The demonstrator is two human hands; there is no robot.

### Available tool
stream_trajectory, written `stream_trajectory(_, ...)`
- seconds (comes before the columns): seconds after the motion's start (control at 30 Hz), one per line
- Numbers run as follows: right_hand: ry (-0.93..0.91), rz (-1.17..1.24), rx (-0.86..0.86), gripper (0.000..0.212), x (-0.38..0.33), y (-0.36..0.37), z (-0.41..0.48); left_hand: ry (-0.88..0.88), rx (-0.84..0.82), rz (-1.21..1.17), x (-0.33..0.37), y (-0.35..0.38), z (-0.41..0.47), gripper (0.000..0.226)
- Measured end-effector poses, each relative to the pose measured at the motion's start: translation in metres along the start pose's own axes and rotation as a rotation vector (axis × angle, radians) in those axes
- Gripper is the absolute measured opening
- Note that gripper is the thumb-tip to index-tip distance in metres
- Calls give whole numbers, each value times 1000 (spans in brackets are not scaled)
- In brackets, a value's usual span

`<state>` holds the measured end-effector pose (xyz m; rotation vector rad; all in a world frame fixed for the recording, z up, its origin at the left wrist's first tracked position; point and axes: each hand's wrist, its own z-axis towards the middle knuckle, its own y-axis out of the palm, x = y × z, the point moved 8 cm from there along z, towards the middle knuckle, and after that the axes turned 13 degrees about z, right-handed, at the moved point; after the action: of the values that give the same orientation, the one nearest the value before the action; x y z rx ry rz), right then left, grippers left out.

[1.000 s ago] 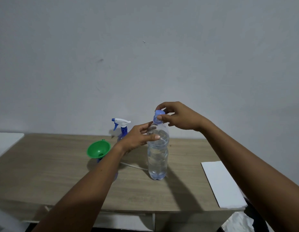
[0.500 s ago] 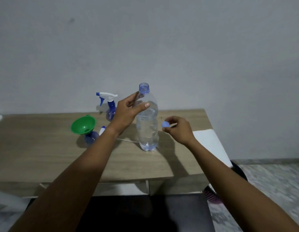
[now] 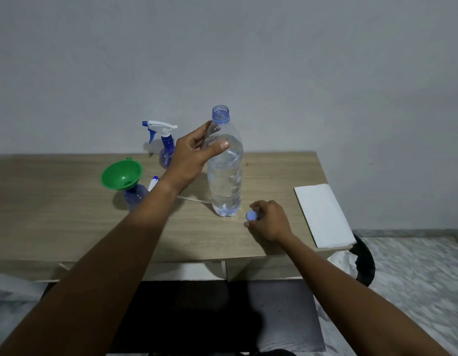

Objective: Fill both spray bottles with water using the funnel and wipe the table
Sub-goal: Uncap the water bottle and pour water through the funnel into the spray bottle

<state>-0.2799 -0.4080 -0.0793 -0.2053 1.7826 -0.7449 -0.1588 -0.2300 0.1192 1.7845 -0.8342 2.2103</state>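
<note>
Our left hand (image 3: 194, 154) gripping the uncapped water bottle (image 3: 225, 183), our right hand (image 3: 271, 222) pinching its cap (image 3: 251, 215), probably touching the table (image 3: 68, 222)

A plain grey wall (image 3: 222, 60) fills the upper half behind the surface (image 3: 55, 227). To the right a pale marbled floor (image 3: 415, 278) shows, blurred. A black round-rimmed bin (image 3: 365, 265) stands just beside the surface's right front corner, with white crumpled material (image 3: 342, 263) at its rim. Below the front edge lies a dark flat panel (image 3: 222, 317).
</note>
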Motion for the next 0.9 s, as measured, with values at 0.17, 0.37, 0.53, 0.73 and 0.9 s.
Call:
stream_trajectory(0.17, -174, 350, 87, 94, -60, -23, -3, -11, 25, -1, -3, 3, -3, 66)
stream_trajectory(0.37, -378, 600, -43, 114, -149, -30, 9, -3, 39, -33, 4, 8, -14, 49)
stream_trajectory(0.53, -392, 645, 160, 101, -164, -29, 9, -109, 245, 19, -39, -16, -49, 50)
stream_trajectory(0.73, -462, 623, 207, 93, -166, -21, -7, -360, 420, 254, -139, -77, -123, 4)
stream_trajectory(0.9, -525, 624, 202, 96, -168, -2, -29, -450, 571, 508, -165, -133, -157, 32)
